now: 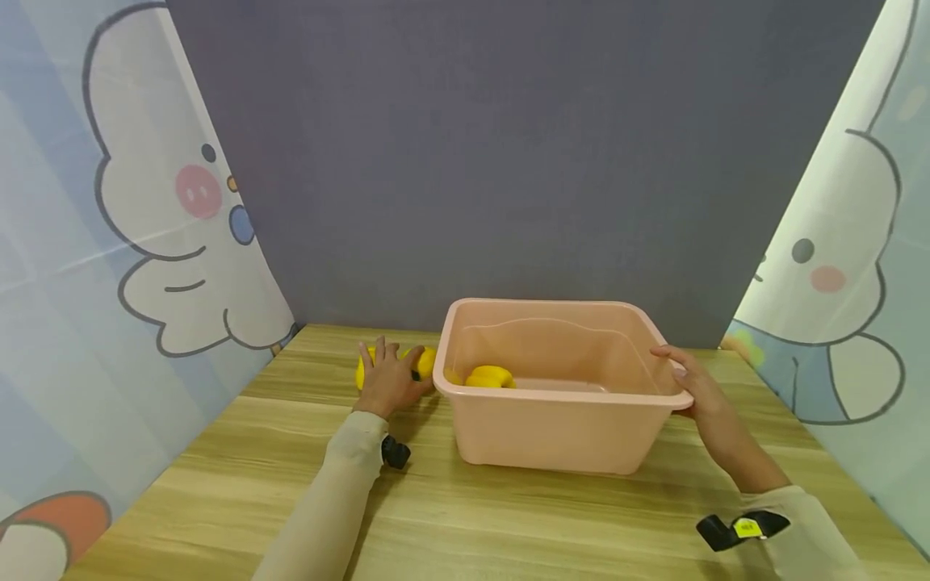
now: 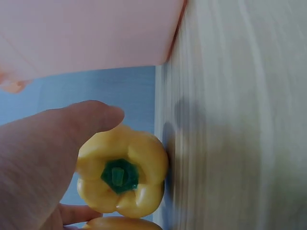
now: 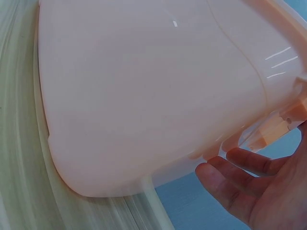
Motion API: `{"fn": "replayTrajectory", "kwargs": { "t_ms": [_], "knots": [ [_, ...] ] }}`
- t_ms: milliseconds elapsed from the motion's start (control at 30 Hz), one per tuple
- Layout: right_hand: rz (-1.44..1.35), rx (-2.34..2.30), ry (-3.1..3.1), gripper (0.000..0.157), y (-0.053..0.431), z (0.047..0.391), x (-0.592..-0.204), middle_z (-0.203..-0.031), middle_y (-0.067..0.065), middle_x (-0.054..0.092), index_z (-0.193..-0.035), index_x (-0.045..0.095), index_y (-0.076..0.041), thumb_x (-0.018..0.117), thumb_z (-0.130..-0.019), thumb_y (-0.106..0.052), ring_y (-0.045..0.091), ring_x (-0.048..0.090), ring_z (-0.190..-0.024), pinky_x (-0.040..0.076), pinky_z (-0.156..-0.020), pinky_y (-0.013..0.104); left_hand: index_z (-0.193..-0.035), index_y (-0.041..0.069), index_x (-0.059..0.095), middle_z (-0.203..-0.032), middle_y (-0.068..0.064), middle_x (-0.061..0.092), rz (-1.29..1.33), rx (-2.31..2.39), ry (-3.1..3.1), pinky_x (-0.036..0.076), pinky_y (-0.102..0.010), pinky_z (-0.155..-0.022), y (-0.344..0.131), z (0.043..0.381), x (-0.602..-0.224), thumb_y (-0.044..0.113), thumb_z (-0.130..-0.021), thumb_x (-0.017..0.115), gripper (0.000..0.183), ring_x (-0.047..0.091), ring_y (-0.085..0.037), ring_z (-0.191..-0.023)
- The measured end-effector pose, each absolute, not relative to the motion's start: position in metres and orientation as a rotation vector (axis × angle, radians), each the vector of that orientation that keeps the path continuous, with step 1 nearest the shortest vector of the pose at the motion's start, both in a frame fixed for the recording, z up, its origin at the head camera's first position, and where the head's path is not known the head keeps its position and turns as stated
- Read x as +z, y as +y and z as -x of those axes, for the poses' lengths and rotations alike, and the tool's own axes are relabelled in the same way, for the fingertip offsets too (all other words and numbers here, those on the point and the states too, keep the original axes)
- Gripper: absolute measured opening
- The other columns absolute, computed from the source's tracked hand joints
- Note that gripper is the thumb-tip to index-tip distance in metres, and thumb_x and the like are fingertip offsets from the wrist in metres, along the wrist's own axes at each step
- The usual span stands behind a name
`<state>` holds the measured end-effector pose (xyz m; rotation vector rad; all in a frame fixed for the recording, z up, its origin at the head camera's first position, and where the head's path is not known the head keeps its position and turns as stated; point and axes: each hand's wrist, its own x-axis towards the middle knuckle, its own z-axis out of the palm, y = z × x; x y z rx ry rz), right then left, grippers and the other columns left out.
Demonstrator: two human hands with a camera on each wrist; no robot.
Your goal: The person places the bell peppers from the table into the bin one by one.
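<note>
Toward the back edge of the desk (image 1: 465, 524), my left hand (image 1: 392, 381) spreads unclasped over a yellow bell pepper (image 2: 123, 170) and another yellow piece (image 2: 122, 224); my right hand (image 1: 703, 397) grips the pink tub (image 1: 545, 436) by its rim, likely steadying it, a lobed yellow pepper (image 1: 490, 377) inside.

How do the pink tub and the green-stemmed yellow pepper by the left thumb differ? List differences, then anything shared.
Colour: the tub is pale pink; the pepper is yellow with a green stem.
Size: the tub is far larger than the pepper.
Shape: the tub is hollow and open-topped; the pepper is rounded and lobed.
Shared: both look smooth.
</note>
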<state>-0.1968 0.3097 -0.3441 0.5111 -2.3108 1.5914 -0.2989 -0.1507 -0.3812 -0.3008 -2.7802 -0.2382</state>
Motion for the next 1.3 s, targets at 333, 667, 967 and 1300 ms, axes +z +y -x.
{"fn": "replayTrajectory", "kwargs": {
  "t_ms": [333, 667, 967, 1300],
  "knots": [
    [-0.527, 1.564, -2.316, 0.040, 0.309, 0.196, -0.344, -0.133, -0.008, 0.043, -0.145, 0.045, -0.020, 0.026, -0.110, -0.029, 0.008, 0.059, -0.098, 0.052, -0.072, 0.029, -0.135, 0.018, 0.064, -0.121, -0.024, 0.064, 0.357, -0.230, -2.692, -0.002, -0.073, -0.110, -0.148, 0.300, -0.385, 0.064, -0.087, 0.067, 0.066, 0.037, -0.049, -0.138],
    [-0.520, 1.543, -2.329, 0.042, 0.308, 0.197, -0.345, -0.137, -0.013, 0.039, -0.147, 0.043, -0.017, 0.025, -0.111, -0.030, 0.006, 0.057, -0.101, 0.052, -0.073, 0.029, -0.137, 0.020, 0.062, -0.112, -0.024, 0.069, 0.301, -0.149, -2.700, 0.002, -0.069, -0.113, -0.148, 0.300, -0.387, 0.064, -0.083, 0.071, 0.070, 0.041, -0.048, -0.135],
    [-0.525, 1.517, -2.349, 0.045, 0.310, 0.198, -0.342, -0.138, -0.013, 0.038, -0.149, 0.040, -0.015, 0.024, -0.111, -0.032, 0.007, 0.057, -0.102, 0.052, -0.074, 0.029, -0.135, 0.019, 0.063, -0.117, -0.024, 0.066, 0.290, -0.221, -2.682, 0.003, -0.071, -0.112, -0.146, 0.301, -0.386, 0.061, -0.082, 0.074, 0.069, 0.040, -0.046, -0.137],
    [-0.556, 1.541, -2.320, 0.045, 0.312, 0.197, -0.345, -0.138, -0.012, 0.040, -0.150, 0.041, -0.018, 0.024, -0.111, -0.028, 0.008, 0.060, -0.099, 0.053, -0.072, 0.029, -0.133, 0.019, 0.064, -0.118, -0.023, 0.064, 0.296, -0.323, -2.613, 0.005, -0.071, -0.112, -0.148, 0.303, -0.393, 0.061, -0.082, 0.073, 0.067, 0.042, -0.046, -0.133]
  ]
}}
